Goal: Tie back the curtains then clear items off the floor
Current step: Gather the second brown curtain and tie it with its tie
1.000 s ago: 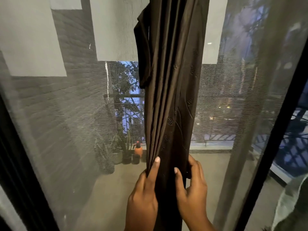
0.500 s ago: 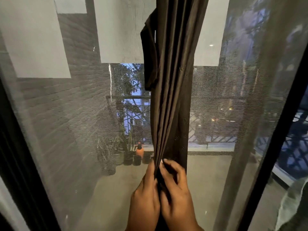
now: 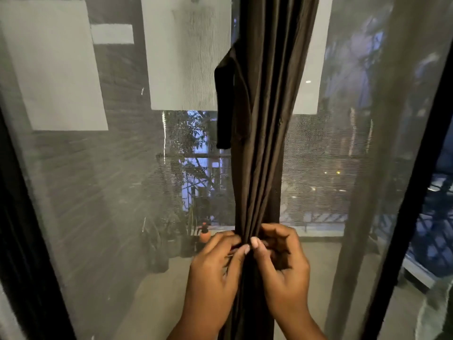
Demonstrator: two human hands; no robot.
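Both hands worked at the gathered curtain [image 3: 259, 148], which hung bunched in a narrow column before the window screen [image 3: 98, 192]. Left hand [image 3: 215, 273] and right hand [image 3: 282, 268] each had a grip closed on the folds, fingertips pinching from either side and meeting at the front. Advice for this step: keep the pleats squeezed tight and level while the tie goes round, so no fold slips out. A loose dark strip [image 3: 224, 104] hung well above the grip, on the curtain's left edge.
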